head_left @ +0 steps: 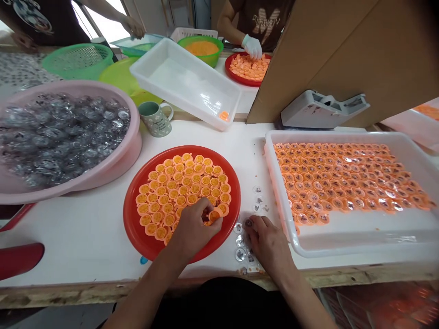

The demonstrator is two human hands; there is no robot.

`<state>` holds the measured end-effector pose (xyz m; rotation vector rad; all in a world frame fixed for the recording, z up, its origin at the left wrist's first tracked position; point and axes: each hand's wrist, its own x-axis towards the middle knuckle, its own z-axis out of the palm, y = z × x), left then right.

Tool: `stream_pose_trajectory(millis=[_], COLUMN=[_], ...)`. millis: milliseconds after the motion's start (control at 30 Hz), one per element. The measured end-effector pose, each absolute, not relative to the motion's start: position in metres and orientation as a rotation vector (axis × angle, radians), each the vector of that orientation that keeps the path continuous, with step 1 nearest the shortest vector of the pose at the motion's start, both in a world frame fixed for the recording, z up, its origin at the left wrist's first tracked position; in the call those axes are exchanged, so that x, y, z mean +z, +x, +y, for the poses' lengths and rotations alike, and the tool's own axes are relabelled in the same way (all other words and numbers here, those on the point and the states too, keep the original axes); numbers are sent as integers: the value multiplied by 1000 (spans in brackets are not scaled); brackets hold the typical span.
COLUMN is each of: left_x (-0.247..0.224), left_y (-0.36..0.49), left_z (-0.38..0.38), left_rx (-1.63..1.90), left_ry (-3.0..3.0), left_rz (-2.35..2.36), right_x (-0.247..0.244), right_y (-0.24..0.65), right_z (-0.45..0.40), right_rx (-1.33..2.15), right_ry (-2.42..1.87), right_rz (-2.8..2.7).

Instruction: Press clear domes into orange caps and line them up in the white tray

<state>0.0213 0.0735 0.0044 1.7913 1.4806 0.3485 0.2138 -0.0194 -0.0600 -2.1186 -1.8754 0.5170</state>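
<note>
My left hand point(197, 226) is over the right part of a red round tray point(132, 228), its fingers closed on an orange disc point(215, 214). Rows of similar orange pieces point(168, 183) with yellow centres cover the tray. Just right of the tray, my right hand point(269, 240) pinches a small clear disc point(248, 223) with a dark print between thumb and finger. Several clear discs point(240, 254) lie on the white table beside it. A white rectangular tray point(343, 246) at the right holds rows of orange pieces topped with printed clear discs.
A pink basin point(132, 151) of clear discs stands at the left. Behind the red tray are a green mug point(156, 119) and a tilted white bin point(185, 77). A cardboard sheet point(329, 55) rises at the back right. Two people work across the table, one with a gloved hand point(252, 46).
</note>
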Motion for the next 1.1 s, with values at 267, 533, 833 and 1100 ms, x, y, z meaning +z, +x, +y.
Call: stream_pose_trajectory(millis=[267,533,833,1100], left_x=[10,14,14,6], left_y=[17,15,18,16], left_z=[71,69,68,63], left_rx=[361,430,455,475], left_ry=[1001,810,729,682], left_rz=[1283,1273,1195,1124], right_x=[-64,-50,-65,-51], right_y=[211,210,185,207], right_z=[-15,-8,-20,-35], right_rx=[603,650,543,1140], right_ry=[-2050,-2087,-1833,-1550], right_rz=[-1881,-1720,-1933,-1147])
